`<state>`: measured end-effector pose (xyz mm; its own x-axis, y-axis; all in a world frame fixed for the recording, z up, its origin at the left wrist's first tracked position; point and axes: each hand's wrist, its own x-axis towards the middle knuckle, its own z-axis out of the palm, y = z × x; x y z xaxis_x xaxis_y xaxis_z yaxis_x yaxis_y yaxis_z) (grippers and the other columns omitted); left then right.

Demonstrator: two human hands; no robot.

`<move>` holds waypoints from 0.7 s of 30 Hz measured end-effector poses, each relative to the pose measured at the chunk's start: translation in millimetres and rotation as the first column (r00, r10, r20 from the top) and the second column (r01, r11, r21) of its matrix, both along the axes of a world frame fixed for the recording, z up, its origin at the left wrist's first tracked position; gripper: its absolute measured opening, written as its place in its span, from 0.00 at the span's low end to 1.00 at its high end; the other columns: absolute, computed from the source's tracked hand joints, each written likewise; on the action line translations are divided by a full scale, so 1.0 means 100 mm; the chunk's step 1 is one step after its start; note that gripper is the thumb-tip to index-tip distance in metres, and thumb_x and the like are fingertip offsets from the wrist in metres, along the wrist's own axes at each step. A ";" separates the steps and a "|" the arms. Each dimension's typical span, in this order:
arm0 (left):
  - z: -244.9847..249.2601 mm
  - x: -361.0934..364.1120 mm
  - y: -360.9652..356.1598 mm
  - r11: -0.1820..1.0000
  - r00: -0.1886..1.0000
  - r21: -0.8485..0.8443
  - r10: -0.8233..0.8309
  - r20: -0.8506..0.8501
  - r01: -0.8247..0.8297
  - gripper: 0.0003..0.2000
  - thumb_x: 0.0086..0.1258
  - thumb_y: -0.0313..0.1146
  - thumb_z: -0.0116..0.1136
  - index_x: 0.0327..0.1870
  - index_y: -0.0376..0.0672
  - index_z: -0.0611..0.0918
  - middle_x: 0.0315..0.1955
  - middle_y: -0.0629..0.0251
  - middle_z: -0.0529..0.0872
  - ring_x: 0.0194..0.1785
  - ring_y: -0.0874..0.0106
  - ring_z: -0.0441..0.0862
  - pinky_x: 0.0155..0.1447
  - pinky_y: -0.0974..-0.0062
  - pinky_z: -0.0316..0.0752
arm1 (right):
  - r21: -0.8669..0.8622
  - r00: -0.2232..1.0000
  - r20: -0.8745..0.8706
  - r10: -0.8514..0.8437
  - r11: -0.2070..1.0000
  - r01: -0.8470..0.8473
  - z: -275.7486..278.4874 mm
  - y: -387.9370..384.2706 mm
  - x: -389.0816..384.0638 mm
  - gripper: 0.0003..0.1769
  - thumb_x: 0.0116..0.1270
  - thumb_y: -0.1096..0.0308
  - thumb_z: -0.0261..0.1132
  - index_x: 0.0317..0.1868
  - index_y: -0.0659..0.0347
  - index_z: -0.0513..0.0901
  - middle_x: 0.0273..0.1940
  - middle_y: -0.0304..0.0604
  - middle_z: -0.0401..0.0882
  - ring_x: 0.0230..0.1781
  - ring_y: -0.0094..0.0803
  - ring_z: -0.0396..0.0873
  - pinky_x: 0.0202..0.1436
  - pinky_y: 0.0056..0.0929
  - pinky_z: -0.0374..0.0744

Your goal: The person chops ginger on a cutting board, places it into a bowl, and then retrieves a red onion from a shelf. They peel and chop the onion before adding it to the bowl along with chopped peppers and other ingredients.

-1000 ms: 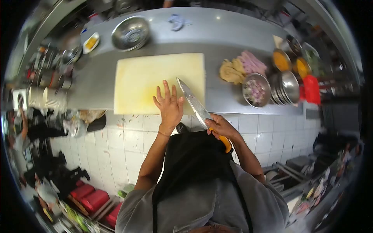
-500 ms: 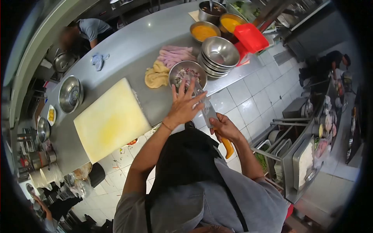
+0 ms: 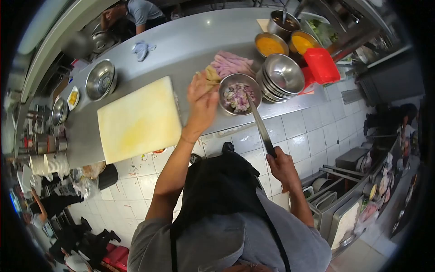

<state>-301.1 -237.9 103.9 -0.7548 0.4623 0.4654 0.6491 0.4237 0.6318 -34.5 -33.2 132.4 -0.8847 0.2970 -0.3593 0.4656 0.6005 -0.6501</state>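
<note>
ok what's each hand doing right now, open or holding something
Left hand: open, fingers by the yellow cloth; can't tell if touching.
Right hand: closed on the knife, blade reaching over the metal bowl.

- pink cloth [image 3: 231,64] bunched up on the table [image 3: 195,34], kinda crumpled
- stack of steel bowls [image 3: 268,86] just beside a red plastic container [image 3: 322,65]
- some orange stuff [image 3: 270,46] in a metal bowl, plus a metal pot [image 3: 274,29] with dark contents near it
- light blue rag [image 3: 142,50] toward the far edge
- big steel bowl [image 3: 94,81] over on the left, near a white dish [image 3: 70,106] with yellow bits
- person in a grey-blue shirt [image 3: 143,12] bent over across the table
</note>
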 end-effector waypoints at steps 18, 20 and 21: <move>-1.21 2.89 -2.98 0.892 0.014 0.031 -0.028 1.000 -0.451 0.28 0.80 0.54 0.48 0.66 0.39 0.79 0.59 0.52 0.85 0.65 0.63 0.78 0.74 0.70 0.63 | 0.020 0.788 -0.543 0.290 0.943 -0.333 -1.20 -2.50 -1.95 0.28 0.58 0.78 0.69 0.59 0.61 0.72 0.48 0.56 0.75 0.49 0.55 0.74 0.53 0.45 0.76; -1.57 3.14 -3.06 0.753 0.005 0.160 -0.204 0.979 -0.638 0.27 0.81 0.54 0.46 0.68 0.41 0.78 0.61 0.52 0.82 0.67 0.63 0.77 0.77 0.71 0.59 | -0.072 0.835 -0.494 0.243 0.945 -0.318 -1.32 -2.77 -2.16 0.28 0.58 0.76 0.69 0.59 0.63 0.72 0.49 0.59 0.72 0.50 0.56 0.74 0.55 0.45 0.76; -1.70 3.20 -3.15 0.784 0.004 0.143 -0.176 0.984 -0.604 0.26 0.81 0.51 0.46 0.69 0.41 0.77 0.63 0.52 0.80 0.68 0.64 0.75 0.77 0.71 0.58 | -0.066 0.840 -0.489 0.236 0.950 -0.306 -1.32 -2.90 -2.24 0.29 0.58 0.77 0.69 0.60 0.64 0.71 0.50 0.60 0.71 0.51 0.57 0.73 0.55 0.46 0.76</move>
